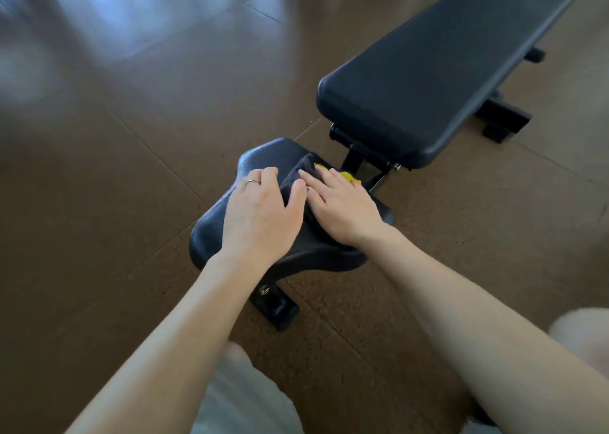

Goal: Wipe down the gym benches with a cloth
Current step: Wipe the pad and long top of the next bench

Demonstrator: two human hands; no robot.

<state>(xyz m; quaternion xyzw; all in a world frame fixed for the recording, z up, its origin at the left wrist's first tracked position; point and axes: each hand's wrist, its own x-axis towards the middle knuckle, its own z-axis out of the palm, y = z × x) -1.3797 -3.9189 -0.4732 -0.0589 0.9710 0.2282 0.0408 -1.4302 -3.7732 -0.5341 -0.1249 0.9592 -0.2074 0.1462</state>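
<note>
**Both hands on the seat pad, cloth under the right palm**

The right hand (pixel 342 203) is lying flat on a dark cloth (pixel 298 178), fingers straight and spread, pressing it down onto the seat pad (pixel 260 157) of the bench. A bit of yellow (pixel 349 176) is peeking out just beyond the fingertips, on the far side of the hand; whether it is part of the cloth or something separate is hard to tell. The cloth is bunched up between the two hands, sitting on the right and far part of the seat pad.

The left hand (pixel 260 213) is resting on the pad just to the left of the cloth, its fingers loosely bent over the pad's surface, the thumb touching the edge of the cloth. It is not clearly gripping anything. A thin ring (pixel 253 181) is showing on one of its fingers.

Both bare forearms are reaching in from the near edge. The seat pad is black, with a dipped middle and raised ends, and it is sitting on a black metal frame whose foot (pixel 275 311) is standing on the floor just nearer than the pad.

Beyond the seat, across a short gap with hinge hardware, the long back pad (pixel 445 68) is stretching away to the far right, flat and black. Brown speckled floor (pixel 115 203) is spreading all around, with light glaring on it at the far left.
</note>
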